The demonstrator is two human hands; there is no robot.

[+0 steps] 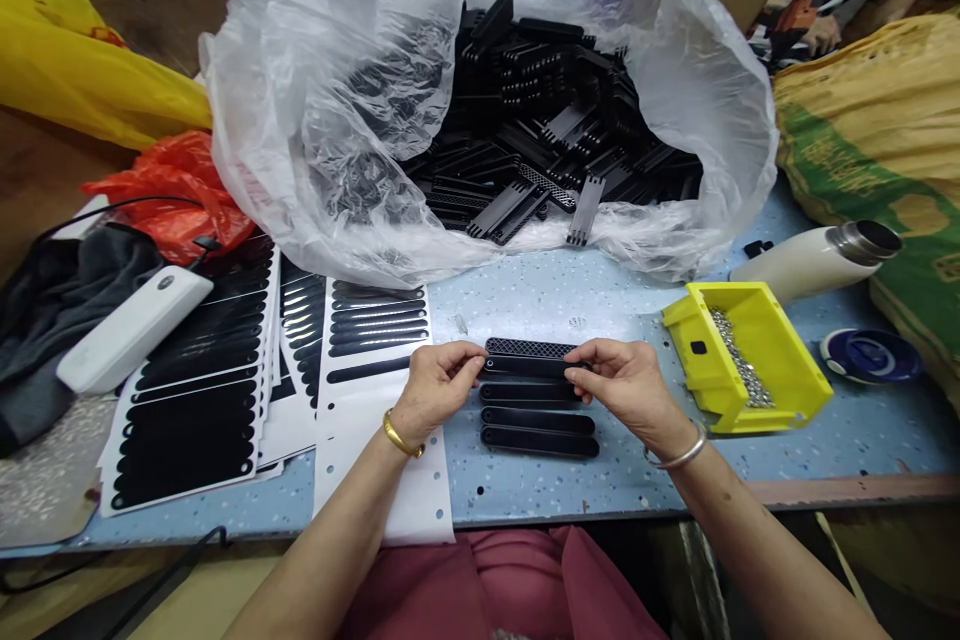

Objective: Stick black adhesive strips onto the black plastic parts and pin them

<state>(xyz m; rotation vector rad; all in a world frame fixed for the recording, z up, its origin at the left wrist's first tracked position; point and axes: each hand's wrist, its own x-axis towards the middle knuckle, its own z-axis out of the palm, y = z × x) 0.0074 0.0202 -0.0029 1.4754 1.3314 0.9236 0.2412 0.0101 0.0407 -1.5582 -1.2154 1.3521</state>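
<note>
My left hand (444, 380) and my right hand (624, 382) pinch the two ends of a thin black sticker strip (529, 366), which has a small hole at its left end. Right behind the strip lies a black plastic bar (531, 348) with a mesh-patterned face; whether the two touch I cannot tell. Several smooth-topped black bars (538, 418) lie in a row just in front, nearer to me. To the left of them is a white backing sheet (379, 420) with black sticker strips on its far part.
A large clear plastic bag (322, 120) of black bars (555, 110) fills the back. At right stand a yellow bin (694, 370) of small metal pieces, a white flask (806, 262) and a blue round object (870, 356). Sticker sheets (191, 430) and a white device (135, 330) lie left.
</note>
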